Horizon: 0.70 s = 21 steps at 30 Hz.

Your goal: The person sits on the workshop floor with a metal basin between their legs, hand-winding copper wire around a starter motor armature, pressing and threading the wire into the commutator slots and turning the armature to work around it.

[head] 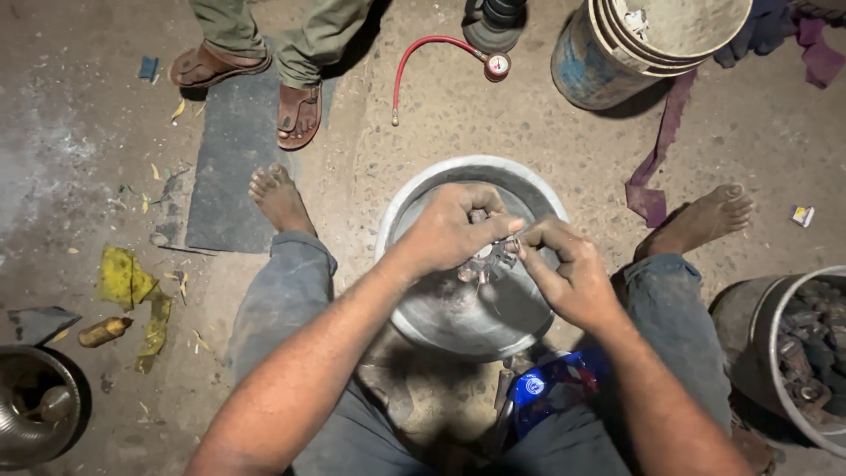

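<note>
1. The person is sitting on the concrete floor (493, 123) with both legs spread, and a wide, shallow metal basin (414, 203) is lying between the bare feet.
2. The left hand (454, 231) is closing from above around a small round metal part with radial teeth (487, 257), gripping it by its upper edge and holding it just over the middle of the basin.
3. The right hand (568, 273) is pinching at the right edge of the same part with thumb and forefinger; whether a separate small piece is sitting between those fingertips cannot be told.
4. Judged from the grip, the step in hand is fine work on the toothed part, either picking something off its rim or seating something on it. The left hand is serving as the holder and the right hand as the working hand.
5. The next move is likely calling for a steady left grip and a slow, precise pull or turn by the right fingertips, kept over the basin so that anything dropped is landing inside it.
6. A blue wrapper (551, 388) is lying at the near rim of the basin, between the knees.
7. A bucket of dark metal pieces (815, 353) is standing at the far right.
8. A red hose with a gauge (441, 53) is lying beyond the basin, near another person's sandalled feet (264, 84).
</note>
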### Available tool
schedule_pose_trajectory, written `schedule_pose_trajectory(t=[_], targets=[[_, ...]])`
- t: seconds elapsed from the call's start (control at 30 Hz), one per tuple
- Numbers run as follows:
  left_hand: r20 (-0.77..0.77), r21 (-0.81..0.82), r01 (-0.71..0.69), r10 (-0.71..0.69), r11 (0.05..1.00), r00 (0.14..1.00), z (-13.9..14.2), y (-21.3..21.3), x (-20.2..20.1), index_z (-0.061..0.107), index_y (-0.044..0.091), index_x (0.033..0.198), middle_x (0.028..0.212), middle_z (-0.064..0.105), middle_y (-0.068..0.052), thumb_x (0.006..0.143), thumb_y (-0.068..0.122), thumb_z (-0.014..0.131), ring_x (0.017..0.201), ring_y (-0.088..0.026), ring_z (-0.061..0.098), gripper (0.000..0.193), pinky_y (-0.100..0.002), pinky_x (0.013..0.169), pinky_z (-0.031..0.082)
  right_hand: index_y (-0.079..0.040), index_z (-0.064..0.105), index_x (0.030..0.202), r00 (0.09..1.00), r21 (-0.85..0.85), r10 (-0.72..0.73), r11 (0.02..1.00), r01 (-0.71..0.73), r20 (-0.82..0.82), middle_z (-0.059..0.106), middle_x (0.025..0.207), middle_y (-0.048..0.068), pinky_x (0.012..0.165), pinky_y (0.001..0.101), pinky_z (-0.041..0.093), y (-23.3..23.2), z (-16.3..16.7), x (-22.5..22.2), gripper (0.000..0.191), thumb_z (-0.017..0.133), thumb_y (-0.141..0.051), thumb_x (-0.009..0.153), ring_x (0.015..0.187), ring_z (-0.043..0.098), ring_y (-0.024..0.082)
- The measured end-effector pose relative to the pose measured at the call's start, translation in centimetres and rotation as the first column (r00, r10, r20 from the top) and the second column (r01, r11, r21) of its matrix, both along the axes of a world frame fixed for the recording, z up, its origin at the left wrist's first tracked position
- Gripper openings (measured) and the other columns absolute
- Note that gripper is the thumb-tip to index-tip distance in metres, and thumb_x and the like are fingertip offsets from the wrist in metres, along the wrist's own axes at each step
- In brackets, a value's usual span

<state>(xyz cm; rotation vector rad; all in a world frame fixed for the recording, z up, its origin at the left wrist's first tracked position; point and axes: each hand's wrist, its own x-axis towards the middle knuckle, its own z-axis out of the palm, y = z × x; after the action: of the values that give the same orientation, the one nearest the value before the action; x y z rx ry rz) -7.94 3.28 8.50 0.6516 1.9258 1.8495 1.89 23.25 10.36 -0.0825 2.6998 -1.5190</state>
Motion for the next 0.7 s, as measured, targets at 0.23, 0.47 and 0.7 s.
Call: schedule_pose_trajectory(t=[0.23, 0.47, 0.7], targets=[[0.041, -0.137, -0.233, 0.240, 0.963, 0.970, 0.5, -0.2, -0.2, 0.073, 0.005, 0.083, 0.069, 0.071, -0.004, 0.089, 0.034, 0.076, 0.064, -0.010, 0.065, 0.030, -0.030, 0.061, 0.053, -0.001, 0.070, 0.090, 0.997, 0.058, -0.025, 0.998, 0.021, 0.075, 0.070, 0.079, 0.005, 0.068, 0.0274, 0.051, -0.5, 0.1, 0.7, 0.007, 0.068, -0.007, 0.089, 0.076, 0.062, 0.010], [-0.057, -0.212, -0.222, 0.215, 0.952, 0.975, -0.1, 0.0, -0.1, 0.073, 0.002, 0.080, 0.065, 0.068, -0.007, 0.085, 0.033, 0.080, 0.062, -0.012, 0.066, 0.032, -0.031, 0.062, 0.053, -0.001, 0.073, 0.094, 0.962, 0.107, -0.273, 0.957, 0.269, 0.020, 0.067, 0.074, 0.006, 0.062, 0.0327, 0.047, 0.6, 0.7, 0.4, 0.010, 0.069, -0.010, 0.093, 0.068, 0.059, 0.014], [-0.007, -0.091, -0.283, 0.284, 0.955, 0.959, -0.5, -0.1, -0.9, 0.073, 0.003, 0.083, 0.071, 0.071, -0.006, 0.089, 0.031, 0.078, 0.068, -0.010, 0.064, 0.029, -0.030, 0.063, 0.053, -0.001, 0.074, 0.096, 0.996, 0.271, 0.045, 0.961, -0.063, 0.072, 0.075, 0.087, 0.010, 0.075, 0.0349, 0.056, 1.0, 1.7, -0.6, 0.015, 0.069, -0.011, 0.085, 0.082, 0.073, 0.020]])
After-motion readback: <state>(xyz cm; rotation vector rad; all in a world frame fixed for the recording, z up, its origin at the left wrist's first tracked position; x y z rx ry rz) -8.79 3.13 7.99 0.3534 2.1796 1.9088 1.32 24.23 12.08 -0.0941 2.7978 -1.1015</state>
